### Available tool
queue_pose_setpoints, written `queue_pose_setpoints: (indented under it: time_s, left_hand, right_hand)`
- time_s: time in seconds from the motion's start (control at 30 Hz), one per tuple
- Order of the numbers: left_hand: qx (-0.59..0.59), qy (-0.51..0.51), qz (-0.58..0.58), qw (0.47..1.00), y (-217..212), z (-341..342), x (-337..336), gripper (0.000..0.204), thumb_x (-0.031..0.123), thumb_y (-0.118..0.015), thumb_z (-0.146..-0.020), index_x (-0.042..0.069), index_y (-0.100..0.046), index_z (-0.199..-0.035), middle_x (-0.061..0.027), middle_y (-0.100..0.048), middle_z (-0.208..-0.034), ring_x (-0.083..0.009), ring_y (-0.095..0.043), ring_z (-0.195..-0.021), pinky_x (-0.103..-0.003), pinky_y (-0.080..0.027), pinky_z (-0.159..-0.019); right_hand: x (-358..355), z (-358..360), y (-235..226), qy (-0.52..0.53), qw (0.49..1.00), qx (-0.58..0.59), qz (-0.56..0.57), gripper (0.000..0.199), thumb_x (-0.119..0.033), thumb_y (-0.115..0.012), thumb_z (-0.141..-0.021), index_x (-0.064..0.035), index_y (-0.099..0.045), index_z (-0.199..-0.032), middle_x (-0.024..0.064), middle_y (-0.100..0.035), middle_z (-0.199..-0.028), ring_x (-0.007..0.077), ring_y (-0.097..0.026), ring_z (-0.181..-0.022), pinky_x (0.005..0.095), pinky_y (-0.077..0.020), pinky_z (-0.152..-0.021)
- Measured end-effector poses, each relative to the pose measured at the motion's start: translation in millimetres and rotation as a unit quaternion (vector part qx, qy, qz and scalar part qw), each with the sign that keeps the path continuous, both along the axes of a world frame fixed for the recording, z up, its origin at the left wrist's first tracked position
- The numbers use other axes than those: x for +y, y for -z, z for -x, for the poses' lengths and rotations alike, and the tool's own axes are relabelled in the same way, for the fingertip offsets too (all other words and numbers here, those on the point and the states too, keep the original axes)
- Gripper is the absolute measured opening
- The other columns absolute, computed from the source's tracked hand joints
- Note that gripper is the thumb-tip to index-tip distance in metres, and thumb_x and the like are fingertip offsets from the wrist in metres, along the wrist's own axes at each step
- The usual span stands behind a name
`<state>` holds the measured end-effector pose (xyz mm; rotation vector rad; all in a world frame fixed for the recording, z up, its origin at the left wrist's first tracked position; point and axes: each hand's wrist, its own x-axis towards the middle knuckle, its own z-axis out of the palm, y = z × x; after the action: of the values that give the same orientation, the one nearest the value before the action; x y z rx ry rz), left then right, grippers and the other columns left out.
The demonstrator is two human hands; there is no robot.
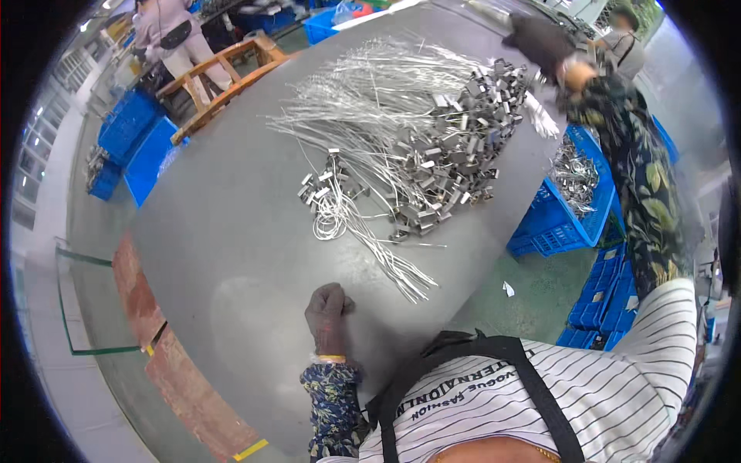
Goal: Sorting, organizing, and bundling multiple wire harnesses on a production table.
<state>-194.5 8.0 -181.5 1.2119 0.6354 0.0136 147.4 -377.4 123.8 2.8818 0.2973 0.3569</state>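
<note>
My left hand, in a dark glove, rests as a closed fist on the grey tabletop near its front edge, with nothing showing from it. My right hand, also gloved, is stretched to the far right corner of the table, blurred; its fingers are hard to read. A pale long item lies close to its fingertips. Before me spreads a large heap of small metal blocks with thin white wires trailing to the left. Nearer lies a smaller bundle of wired blocks, its white wires pointing toward me.
A blue crate full of metal parts stands beyond the table's right edge, with stacked blue crates below. Blue bins and a wooden frame are at the far left. Two people stand in the background.
</note>
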Motion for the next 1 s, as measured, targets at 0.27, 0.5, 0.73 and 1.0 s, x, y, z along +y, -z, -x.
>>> queue_pose_setpoints:
  time_s: [0.27, 0.5, 0.73, 1.0]
  left_hand:
    - [0.054, 0.055, -0.128, 0.989, 7, -44, 18, 0.029, 0.019, -0.069, -0.088, -0.001, -0.067, -0.109, -0.0065, -0.068, -0.086, -0.0134, -0.061, -0.073, -0.028, -0.051, -0.071]
    - [0.11, 0.04, -0.363, 0.924, 1, -96, 13, 0.062, 0.046, -0.076, -0.08, 0.003, -0.063, -0.122, -0.0189, -0.068, -0.111, -0.0327, -0.066, -0.102, -0.039, -0.051, -0.09]
    - [0.142, 0.074, -0.578, 0.8, -15, -191, -17, 0.067, 0.057, -0.068, -0.083, 0.004, -0.059, -0.124, -0.0241, -0.064, -0.117, -0.0439, -0.063, -0.107, -0.05, -0.051, -0.091]
    - [0.136, 0.138, -0.618, 0.762, 6, -181, -9, 0.044, 0.038, -0.058, -0.09, 0.006, -0.061, -0.12, -0.0236, -0.063, -0.117, -0.0437, -0.063, -0.106, -0.053, -0.051, -0.09]
  right_hand:
    - [-7, -141, 138, -0.052, 0.971, 0.232, -0.04, 0.055, -0.051, -0.062, -0.089, -0.0008, -0.065, -0.112, 0.0227, -0.067, -0.107, 0.0342, -0.065, -0.098, 0.0443, -0.0495, -0.088]
    - [-74, -173, 185, -0.15, 0.933, 0.266, -0.19, 0.071, -0.062, -0.056, -0.09, 0.0023, -0.062, -0.119, 0.0268, -0.065, -0.119, 0.0401, -0.063, -0.109, 0.0479, -0.0462, -0.094]
    - [-46, -197, 232, 0.001, 0.98, 0.198, -0.031, 0.092, -0.074, -0.054, -0.085, 0.0039, -0.056, -0.134, 0.0274, -0.06, -0.131, 0.0405, -0.057, -0.124, 0.0473, -0.0421, -0.105]
    - [-52, -184, 236, -0.005, 0.988, 0.096, -0.121, 0.066, -0.058, -0.074, -0.077, -0.0013, -0.07, -0.111, 0.0252, -0.069, -0.11, 0.0409, -0.065, -0.104, 0.048, -0.0514, -0.089]
